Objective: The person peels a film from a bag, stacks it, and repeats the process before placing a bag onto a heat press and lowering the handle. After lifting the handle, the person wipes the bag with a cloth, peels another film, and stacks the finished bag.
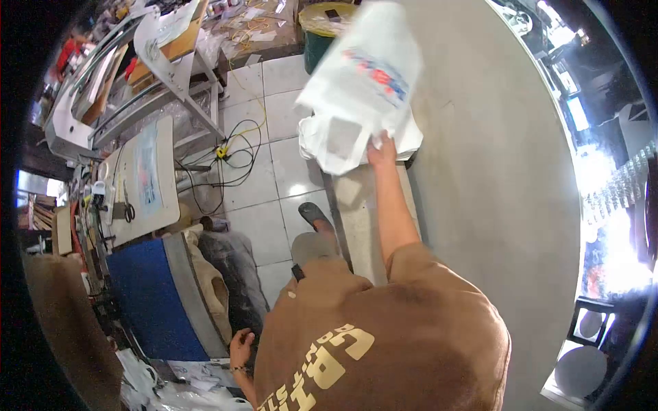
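Note:
My right hand (382, 149) is closed on the handle end of a white cloth bag (394, 41) with red and blue print. The bag is slightly blurred, and its loop handle hangs toward me. Under it, a stack of white bags (411, 137) rests on a pale narrow bench (360, 222). My left hand (241, 346) hangs low at my side with loosely bent fingers, a little apart, and nothing shows in them. It is close to the edge of a blue-topped board (154, 294) and some dark crumpled plastic (236, 274).
A printing frame machine (161, 65) stands at the left, above a printed board (147, 181) with scissors (129, 211). Black cables (236, 161) lie coiled on the tiled floor (250, 198). A grey wall (490, 205) runs along my right. A green drum (315, 48) stands ahead.

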Action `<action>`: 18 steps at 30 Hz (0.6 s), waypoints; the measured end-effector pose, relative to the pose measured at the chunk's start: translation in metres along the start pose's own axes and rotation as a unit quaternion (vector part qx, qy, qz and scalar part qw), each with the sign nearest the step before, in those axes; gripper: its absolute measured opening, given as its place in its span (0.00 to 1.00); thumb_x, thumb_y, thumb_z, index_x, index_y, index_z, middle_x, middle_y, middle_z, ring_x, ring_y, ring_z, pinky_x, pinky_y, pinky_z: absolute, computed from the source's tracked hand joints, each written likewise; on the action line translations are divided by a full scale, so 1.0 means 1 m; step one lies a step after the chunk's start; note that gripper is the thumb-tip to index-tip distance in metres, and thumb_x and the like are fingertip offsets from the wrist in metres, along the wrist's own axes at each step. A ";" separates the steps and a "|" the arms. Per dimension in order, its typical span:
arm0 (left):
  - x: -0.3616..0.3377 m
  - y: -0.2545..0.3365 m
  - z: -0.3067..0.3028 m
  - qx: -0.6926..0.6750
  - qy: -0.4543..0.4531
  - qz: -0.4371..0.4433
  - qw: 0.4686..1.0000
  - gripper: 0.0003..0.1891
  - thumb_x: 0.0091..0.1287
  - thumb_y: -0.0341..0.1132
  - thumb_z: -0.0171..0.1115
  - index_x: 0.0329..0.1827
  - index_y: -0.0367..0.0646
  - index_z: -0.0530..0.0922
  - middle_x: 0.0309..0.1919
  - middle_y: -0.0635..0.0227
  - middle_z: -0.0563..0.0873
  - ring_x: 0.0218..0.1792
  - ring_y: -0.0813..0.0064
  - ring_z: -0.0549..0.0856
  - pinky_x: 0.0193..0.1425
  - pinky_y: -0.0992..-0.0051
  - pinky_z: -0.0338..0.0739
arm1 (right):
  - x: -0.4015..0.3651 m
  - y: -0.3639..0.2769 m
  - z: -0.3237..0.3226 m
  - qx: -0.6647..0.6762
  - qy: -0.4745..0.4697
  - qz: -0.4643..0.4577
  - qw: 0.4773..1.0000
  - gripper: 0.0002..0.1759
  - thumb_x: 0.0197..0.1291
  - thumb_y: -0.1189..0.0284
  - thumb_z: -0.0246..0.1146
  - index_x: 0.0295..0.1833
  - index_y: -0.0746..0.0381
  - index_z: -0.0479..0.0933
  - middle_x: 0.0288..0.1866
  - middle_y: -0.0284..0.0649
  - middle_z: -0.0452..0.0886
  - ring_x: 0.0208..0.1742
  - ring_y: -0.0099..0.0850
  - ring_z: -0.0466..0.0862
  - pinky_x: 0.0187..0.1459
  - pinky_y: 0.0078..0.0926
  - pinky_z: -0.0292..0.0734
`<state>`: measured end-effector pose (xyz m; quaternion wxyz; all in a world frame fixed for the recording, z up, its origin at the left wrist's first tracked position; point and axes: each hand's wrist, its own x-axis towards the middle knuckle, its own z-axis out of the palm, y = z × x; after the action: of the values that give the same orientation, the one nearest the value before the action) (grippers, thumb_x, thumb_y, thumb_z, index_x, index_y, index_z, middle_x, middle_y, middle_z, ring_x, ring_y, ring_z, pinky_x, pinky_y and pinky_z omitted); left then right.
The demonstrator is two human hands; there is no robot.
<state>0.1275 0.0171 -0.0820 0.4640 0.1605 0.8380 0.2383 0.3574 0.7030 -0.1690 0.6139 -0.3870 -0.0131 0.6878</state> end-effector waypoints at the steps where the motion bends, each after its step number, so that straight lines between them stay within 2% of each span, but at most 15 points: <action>1: 0.003 0.000 -0.001 -0.001 -0.033 -0.019 0.999 0.20 0.72 0.39 0.66 0.61 0.36 0.81 0.51 0.55 0.88 0.50 0.67 0.86 0.57 0.67 0.80 | 0.013 -0.007 -0.013 0.035 0.003 0.013 0.999 0.27 0.75 0.75 0.57 0.76 0.52 0.61 0.71 0.43 0.68 0.62 0.45 0.78 0.58 0.52 0.85; 2: 0.006 -0.004 0.001 0.005 -0.032 -0.020 0.999 0.20 0.72 0.39 0.66 0.61 0.36 0.81 0.51 0.55 0.88 0.50 0.67 0.86 0.57 0.67 0.80 | 0.023 -0.008 -0.024 0.038 0.007 0.015 0.999 0.27 0.75 0.75 0.57 0.76 0.52 0.61 0.71 0.43 0.68 0.62 0.45 0.78 0.58 0.52 0.85; 4: 0.010 -0.023 0.010 0.011 -0.050 0.021 0.998 0.17 0.74 0.37 0.65 0.59 0.37 0.82 0.48 0.58 0.89 0.45 0.70 0.86 0.54 0.68 0.80 | 0.043 -0.001 -0.042 0.009 0.114 -0.045 0.992 0.33 0.73 0.77 0.57 0.79 0.51 0.55 0.75 0.45 0.62 0.64 0.48 0.76 0.56 0.58 0.86; 5: 0.012 -0.031 0.012 0.014 -0.058 0.040 0.997 0.15 0.74 0.36 0.64 0.58 0.37 0.83 0.47 0.60 0.89 0.43 0.71 0.86 0.53 0.68 0.80 | 0.052 0.004 -0.053 0.010 0.118 -0.040 0.992 0.33 0.73 0.77 0.57 0.79 0.51 0.55 0.75 0.45 0.62 0.64 0.48 0.76 0.56 0.58 0.86; 7: 0.012 -0.049 0.019 0.009 -0.061 0.027 0.998 0.15 0.74 0.37 0.63 0.59 0.38 0.83 0.47 0.61 0.89 0.43 0.71 0.86 0.53 0.69 0.80 | 0.071 0.020 -0.072 -0.093 0.182 -0.091 0.975 0.37 0.72 0.81 0.56 0.81 0.51 0.51 0.78 0.45 0.60 0.69 0.50 0.73 0.55 0.62 0.86; 10: 0.006 -0.079 0.030 -0.004 -0.047 -0.021 0.999 0.16 0.75 0.38 0.62 0.59 0.39 0.83 0.48 0.62 0.89 0.43 0.71 0.86 0.53 0.70 0.80 | 0.087 0.048 -0.087 -0.073 0.204 -0.064 0.974 0.40 0.70 0.83 0.54 0.82 0.49 0.50 0.79 0.46 0.59 0.71 0.52 0.71 0.57 0.65 0.84; 12: 0.004 -0.086 0.033 -0.010 -0.039 -0.045 0.998 0.16 0.75 0.39 0.62 0.59 0.40 0.82 0.48 0.62 0.89 0.43 0.71 0.86 0.53 0.70 0.80 | 0.094 0.076 -0.095 -0.042 0.206 -0.048 0.976 0.37 0.70 0.80 0.53 0.82 0.53 0.50 0.79 0.47 0.59 0.72 0.51 0.70 0.60 0.66 0.81; 14: 0.009 -0.090 0.037 -0.019 -0.034 -0.058 0.998 0.17 0.75 0.40 0.61 0.60 0.41 0.82 0.49 0.63 0.89 0.43 0.71 0.86 0.53 0.71 0.79 | 0.094 0.098 -0.100 0.079 0.205 0.030 0.975 0.31 0.74 0.73 0.51 0.80 0.60 0.56 0.78 0.50 0.62 0.73 0.47 0.70 0.67 0.60 0.78; 15: 0.013 -0.088 0.037 -0.020 -0.031 -0.061 0.997 0.17 0.75 0.40 0.61 0.60 0.41 0.82 0.49 0.63 0.89 0.43 0.71 0.85 0.53 0.71 0.79 | 0.087 0.106 -0.097 0.075 0.207 0.031 0.975 0.31 0.74 0.73 0.51 0.80 0.60 0.56 0.78 0.50 0.62 0.73 0.47 0.70 0.67 0.60 0.78; 16: 0.015 -0.086 0.034 -0.018 -0.029 -0.060 0.998 0.17 0.75 0.41 0.60 0.60 0.41 0.82 0.49 0.64 0.88 0.44 0.71 0.85 0.53 0.71 0.79 | 0.080 0.115 -0.092 -0.167 0.197 0.023 0.966 0.27 0.73 0.67 0.53 0.73 0.63 0.62 0.72 0.53 0.68 0.69 0.50 0.73 0.64 0.57 0.79; 17: 0.021 -0.084 0.035 -0.015 -0.028 -0.056 0.998 0.17 0.75 0.41 0.60 0.60 0.42 0.82 0.49 0.64 0.88 0.44 0.71 0.85 0.53 0.72 0.79 | 0.071 0.123 -0.086 -0.398 0.175 0.013 0.900 0.26 0.72 0.60 0.54 0.67 0.67 0.68 0.66 0.55 0.74 0.64 0.53 0.77 0.62 0.54 0.80; 18: 0.027 -0.083 0.036 -0.010 -0.028 -0.047 0.998 0.17 0.75 0.41 0.60 0.61 0.42 0.82 0.49 0.64 0.88 0.44 0.71 0.85 0.53 0.72 0.79 | 0.064 0.129 -0.083 -0.606 0.143 0.002 0.782 0.29 0.71 0.53 0.56 0.60 0.71 0.75 0.59 0.58 0.80 0.60 0.55 0.81 0.60 0.51 0.81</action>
<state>0.1399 -0.0300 -0.1626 0.4994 0.1229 0.8290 0.2196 0.2987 0.6879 -0.3233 0.2459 -0.7737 -0.3384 0.4758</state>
